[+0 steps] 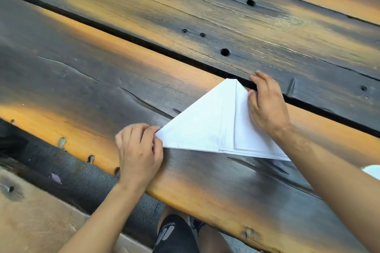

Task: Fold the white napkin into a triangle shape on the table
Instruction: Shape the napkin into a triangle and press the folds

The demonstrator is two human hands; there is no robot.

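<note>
white napkin [203, 127] folded into a triangle on the table [102, 80]

head view: the napkin is laid near the table's front edge; its left corner is pinched by the left hand [139, 150], its right side is pressed flat under the right hand [265, 104].

The counter [82, 80] is built of broad, weathered wooden planks, dark grey with orange-brown streaks, split by deep black gaps and pocked with round holes; on the nearest plank lies the white napkin [203, 125], folded into a triangle, flat, its top corner reaching the gap.
</note>
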